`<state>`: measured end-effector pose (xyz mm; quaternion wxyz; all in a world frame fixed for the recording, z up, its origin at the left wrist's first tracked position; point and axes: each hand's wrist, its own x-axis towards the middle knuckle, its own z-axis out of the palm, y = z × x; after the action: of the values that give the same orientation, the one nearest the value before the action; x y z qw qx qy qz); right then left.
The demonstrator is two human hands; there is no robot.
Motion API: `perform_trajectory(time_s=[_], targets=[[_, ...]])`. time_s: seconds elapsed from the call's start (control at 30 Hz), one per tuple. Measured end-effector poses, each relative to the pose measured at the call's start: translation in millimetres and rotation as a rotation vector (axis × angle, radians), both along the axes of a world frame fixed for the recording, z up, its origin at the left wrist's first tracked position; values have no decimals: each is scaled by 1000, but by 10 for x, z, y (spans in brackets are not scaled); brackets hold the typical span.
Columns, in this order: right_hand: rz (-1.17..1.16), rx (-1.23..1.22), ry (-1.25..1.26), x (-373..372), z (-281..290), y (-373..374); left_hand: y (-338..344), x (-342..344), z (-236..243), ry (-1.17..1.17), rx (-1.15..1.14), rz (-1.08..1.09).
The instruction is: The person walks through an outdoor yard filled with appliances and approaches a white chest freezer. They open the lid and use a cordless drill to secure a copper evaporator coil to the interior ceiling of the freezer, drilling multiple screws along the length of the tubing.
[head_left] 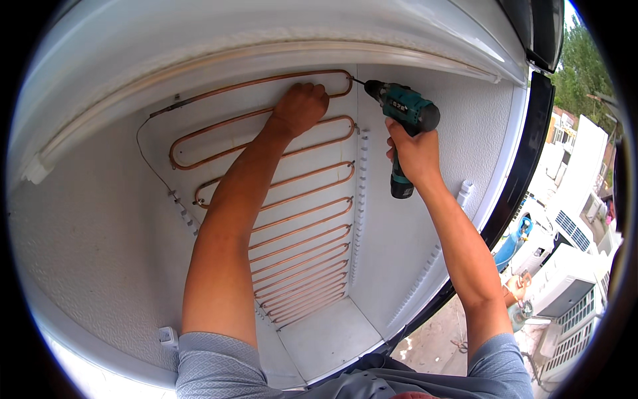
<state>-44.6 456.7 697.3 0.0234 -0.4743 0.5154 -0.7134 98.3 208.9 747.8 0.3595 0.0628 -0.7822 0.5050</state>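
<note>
A copper tube, bent into a long row of flat loops, runs along the white inner back wall of a cabinet. My left hand is closed on the topmost loop near its right end; the curled fingertips are partly hidden. In my right hand is a teal and black cordless drill, gripped by its handle. Its thin bit points left, with the tip at the right bend of the top loop. Several small clips sit at the right bends of the lower loops.
White cabinet walls enclose the work, with ribbed shelf rails along the sides. A thin wire hangs at the left. Outside at the right are a black edge, a blue cylinder and white air-conditioner units.
</note>
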Motion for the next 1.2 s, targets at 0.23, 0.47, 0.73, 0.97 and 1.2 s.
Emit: perform_trajectory(time_s=[0.23, 0.47, 0.73, 0.97, 1.2], targets=[[8, 10, -17, 2, -2, 5, -15, 8, -1, -3, -10, 23], [5, 13, -21, 14, 6, 10, -22, 0, -12, 5, -5, 13], [-70, 63, 26, 64, 23, -28, -13, 0, 1, 5, 16, 3], [-278, 85, 253, 321, 49, -5, -7, 39, 4, 1, 51, -1], [-346, 106, 262, 231, 71, -210, -17, -7, 7, 20, 77, -36]])
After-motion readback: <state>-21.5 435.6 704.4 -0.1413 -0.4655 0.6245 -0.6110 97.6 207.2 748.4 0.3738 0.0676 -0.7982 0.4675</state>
